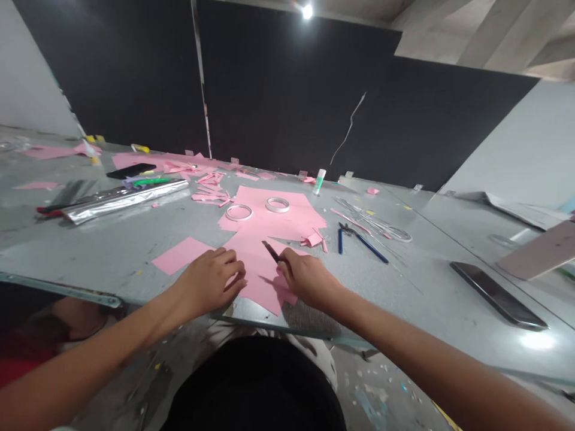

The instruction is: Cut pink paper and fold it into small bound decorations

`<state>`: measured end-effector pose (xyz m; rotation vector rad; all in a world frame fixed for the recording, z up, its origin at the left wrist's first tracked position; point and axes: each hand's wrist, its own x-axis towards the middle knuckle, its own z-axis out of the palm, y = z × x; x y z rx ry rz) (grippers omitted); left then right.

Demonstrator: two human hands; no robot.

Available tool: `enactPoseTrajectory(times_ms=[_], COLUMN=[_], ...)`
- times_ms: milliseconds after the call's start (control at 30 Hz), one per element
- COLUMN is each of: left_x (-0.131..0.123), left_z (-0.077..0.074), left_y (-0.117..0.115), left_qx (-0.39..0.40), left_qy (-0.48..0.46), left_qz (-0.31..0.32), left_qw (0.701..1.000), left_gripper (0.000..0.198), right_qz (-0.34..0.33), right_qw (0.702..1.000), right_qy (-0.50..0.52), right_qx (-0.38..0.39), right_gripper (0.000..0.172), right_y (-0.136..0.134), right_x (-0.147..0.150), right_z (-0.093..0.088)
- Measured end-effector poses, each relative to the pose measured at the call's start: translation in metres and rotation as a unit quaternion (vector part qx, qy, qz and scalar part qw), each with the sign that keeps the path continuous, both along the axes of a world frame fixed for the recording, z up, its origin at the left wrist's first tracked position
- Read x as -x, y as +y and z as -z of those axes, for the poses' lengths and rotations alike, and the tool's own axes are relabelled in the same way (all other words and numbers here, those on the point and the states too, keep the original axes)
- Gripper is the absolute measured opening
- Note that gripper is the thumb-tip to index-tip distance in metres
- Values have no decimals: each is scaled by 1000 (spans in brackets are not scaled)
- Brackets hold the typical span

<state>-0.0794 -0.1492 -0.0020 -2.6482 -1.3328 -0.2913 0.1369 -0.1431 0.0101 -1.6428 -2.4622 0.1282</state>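
Observation:
My right hand (308,276) is wrapped round a dark utility knife (271,251), whose tip points up and away to the left. It rests over the pink paper (265,293) at the table's near edge. On the left side of that same paper lies my left hand (214,276), its fingers bent and a little apart, holding nothing I can see. A cut piece of pink paper (182,255) is just left of it. Two white tape rolls (277,205) sit on the pink sheets (291,224) behind the hands.
Pliers with blue handles (371,246) and wire pieces (377,221) lie to the right, with a phone (498,294) farther over. A glue stick (319,181) stands behind the sheets. Pink scraps (211,188) and a foil roll (126,202) are on the left, before a black panel (287,84).

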Motion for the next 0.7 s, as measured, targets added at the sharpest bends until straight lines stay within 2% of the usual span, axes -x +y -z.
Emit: enactPoseTrajectory(times_ms=[100, 200, 367, 567, 700], left_x=[4, 8, 9, 9, 8], left_z=[10, 20, 23, 21, 20], left_y=[4, 7, 9, 12, 13], left_qx=[13, 19, 70, 97, 95], left_qy=[-35, -37, -16, 3, -19], left_qz=[28, 9, -14, -25, -20], left_qw=[999, 999, 997, 995, 995], left_gripper=[27, 43, 56, 53, 49], right_qz=[-2, -13, -29, -67, -92], right_qw=[1000, 1000, 997, 996, 990], right_qy=[-11, 1, 65, -64, -103], right_qx=[-9, -6, 3, 10, -3], right_gripper=[23, 23, 26, 29, 28], right_y=[-1, -3, -4, -11, -13], right_x=[0, -4, -15, -17, -14], right_z=[1, 3, 0, -5, -2])
